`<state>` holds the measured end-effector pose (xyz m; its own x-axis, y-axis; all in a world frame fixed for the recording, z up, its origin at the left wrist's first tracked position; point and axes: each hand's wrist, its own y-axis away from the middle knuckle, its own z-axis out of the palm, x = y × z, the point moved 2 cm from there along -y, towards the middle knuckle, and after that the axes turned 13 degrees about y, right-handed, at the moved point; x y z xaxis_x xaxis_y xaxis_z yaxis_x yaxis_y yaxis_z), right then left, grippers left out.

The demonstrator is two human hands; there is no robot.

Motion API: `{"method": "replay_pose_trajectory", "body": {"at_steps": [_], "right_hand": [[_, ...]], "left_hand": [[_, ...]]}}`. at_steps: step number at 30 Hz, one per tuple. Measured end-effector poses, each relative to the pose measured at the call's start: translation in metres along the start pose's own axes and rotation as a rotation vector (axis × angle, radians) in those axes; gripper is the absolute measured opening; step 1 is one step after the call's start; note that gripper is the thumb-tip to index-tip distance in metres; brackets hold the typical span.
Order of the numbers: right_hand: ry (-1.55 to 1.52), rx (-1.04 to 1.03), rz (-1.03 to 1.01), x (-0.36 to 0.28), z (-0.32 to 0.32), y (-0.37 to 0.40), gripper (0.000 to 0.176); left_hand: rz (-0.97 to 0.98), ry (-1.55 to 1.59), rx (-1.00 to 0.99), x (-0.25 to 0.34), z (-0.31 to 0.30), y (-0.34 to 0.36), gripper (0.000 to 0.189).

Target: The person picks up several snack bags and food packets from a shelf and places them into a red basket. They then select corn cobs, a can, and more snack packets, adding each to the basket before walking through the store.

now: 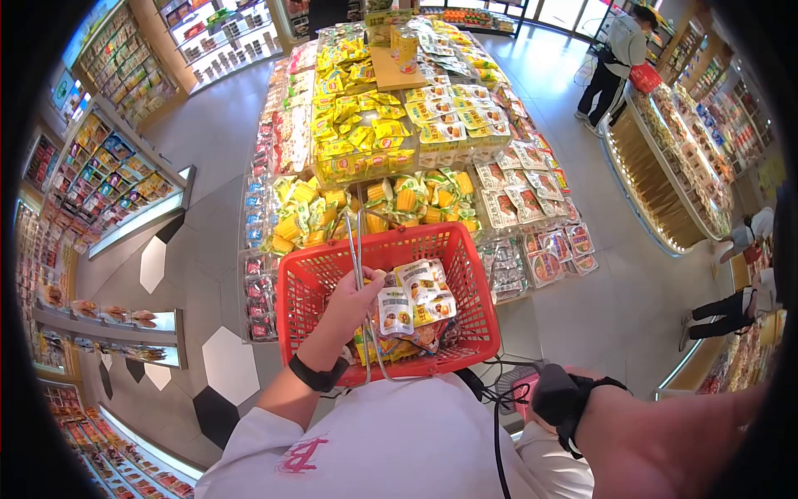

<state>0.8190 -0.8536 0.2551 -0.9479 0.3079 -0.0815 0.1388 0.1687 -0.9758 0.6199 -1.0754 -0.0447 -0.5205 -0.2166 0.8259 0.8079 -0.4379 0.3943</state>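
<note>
My left hand (357, 298), a dark band on its wrist, is over the red basket (486, 312), beside the raised metal handles (356, 241). Its fingers are closed at the upper left edge of a white snack packet (395, 309). More white and yellow packets (434, 306) lie with it inside the basket. At the lower right my right hand (673, 432) is large, blurred and close to the camera. Its fingers cannot be made out. A black device (561, 397) with cables sits by the right wrist.
A tiered display of yellow bags (362, 125) and corn-like packs (407, 198) stands just beyond the basket. Shelves (108, 179) line the left. A person (619, 62) stands near a curved counter (657, 166) at upper right; other people are at the right edge.
</note>
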Motion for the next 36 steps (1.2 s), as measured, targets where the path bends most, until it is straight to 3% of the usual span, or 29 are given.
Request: {"method": "replay_pose_trajectory", "body": {"at_steps": [31,36], "right_hand": [[-0.001,-0.039,0.043,0.013,0.011,0.008,0.041],[0.022,-0.053,0.045,0.021,0.022,0.003,0.044]], "left_hand": [[0.004,-0.007,-0.024,-0.002,-0.001,0.001,0.012],[0.081,-0.073,-0.055,-0.006,-0.005,-0.002,0.015]]}}
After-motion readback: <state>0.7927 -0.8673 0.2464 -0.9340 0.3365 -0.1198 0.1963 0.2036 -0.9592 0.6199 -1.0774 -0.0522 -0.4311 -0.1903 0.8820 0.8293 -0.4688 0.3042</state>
